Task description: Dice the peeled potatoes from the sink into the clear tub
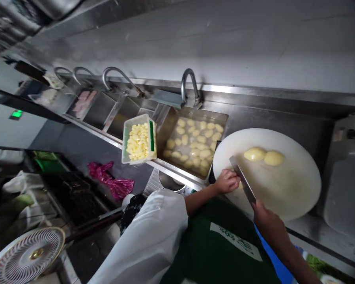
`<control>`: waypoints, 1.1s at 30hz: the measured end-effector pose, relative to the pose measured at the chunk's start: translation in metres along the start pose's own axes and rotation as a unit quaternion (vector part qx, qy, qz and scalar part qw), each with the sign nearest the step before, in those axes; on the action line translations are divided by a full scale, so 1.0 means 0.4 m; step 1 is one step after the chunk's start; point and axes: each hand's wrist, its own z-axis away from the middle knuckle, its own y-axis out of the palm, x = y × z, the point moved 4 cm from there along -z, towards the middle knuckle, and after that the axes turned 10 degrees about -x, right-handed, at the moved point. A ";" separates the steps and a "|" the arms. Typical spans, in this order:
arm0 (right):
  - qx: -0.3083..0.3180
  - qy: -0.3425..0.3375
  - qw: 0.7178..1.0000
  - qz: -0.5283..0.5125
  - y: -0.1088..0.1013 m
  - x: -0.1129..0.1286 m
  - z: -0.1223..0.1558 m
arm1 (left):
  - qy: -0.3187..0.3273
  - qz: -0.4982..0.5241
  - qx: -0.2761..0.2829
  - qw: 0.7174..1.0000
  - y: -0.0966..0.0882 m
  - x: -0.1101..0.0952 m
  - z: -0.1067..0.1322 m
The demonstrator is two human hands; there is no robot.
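Observation:
My right hand is wrapped round the handle of a kitchen knife, whose broad blade slants up and to the left over a round white cutting board. Close beside the blade, my left hand is closed, fingers curled, at the board's near left edge. A small bit of yellow potato shows at its fingertips; the rest is hidden by the hand and blade. Two peeled potatoes lie end to end farther back on the board, apart from both hands.
Left of the board, a sink holds water and many peeled potatoes. A clear plastic tub of cut potato pieces stands on the sink's edge. A faucet rises behind. A pink plastic bag lies on the floor.

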 end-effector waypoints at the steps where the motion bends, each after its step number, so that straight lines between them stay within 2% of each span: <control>1: -0.018 -0.014 1.000 0.006 0.004 0.019 -0.039 | 0.007 -0.008 -0.008 1.000 0.001 0.003 0.002; 3: -0.038 -0.026 0.999 0.006 0.012 0.045 -0.100 | 0.017 -0.016 -0.012 1.000 0.000 0.001 0.004; 5: -0.044 -0.020 0.999 -0.004 0.013 0.045 -0.137 | 0.022 -0.013 -0.005 1.000 -0.007 -0.009 0.002; 9: -0.075 -0.006 0.996 -0.045 -0.011 -0.019 -0.143 | 0.013 0.001 0.003 1.000 -0.029 -0.032 -0.021; 12: -0.088 0.045 0.994 -0.047 -0.032 -0.080 -0.111 | 0.007 0.020 0.002 1.000 -0.038 -0.041 -0.044; 14: -0.071 0.070 0.995 -0.028 -0.033 -0.099 -0.078 | 0.004 0.031 0.000 0.999 -0.039 -0.043 -0.056; 18: -0.047 0.076 0.996 -0.020 -0.016 -0.080 0.002 | 0.006 0.046 -0.013 0.999 -0.040 -0.049 -0.067; 21: -0.034 0.066 0.997 -0.031 0.001 -0.056 0.060 | 0.021 0.048 0.002 0.999 -0.037 -0.055 -0.070; 24: -0.010 0.063 0.997 -0.040 0.017 -0.046 0.090 | 0.033 0.069 0.006 0.997 -0.033 -0.058 -0.073; 28: 0.011 0.063 0.997 -0.050 0.029 -0.029 0.050 | 0.032 0.105 -0.015 0.994 -0.027 -0.055 -0.073; 33: -0.027 0.051 0.997 -0.058 0.009 0.013 -0.053 | 0.041 0.117 -0.036 0.992 -0.035 -0.058 -0.068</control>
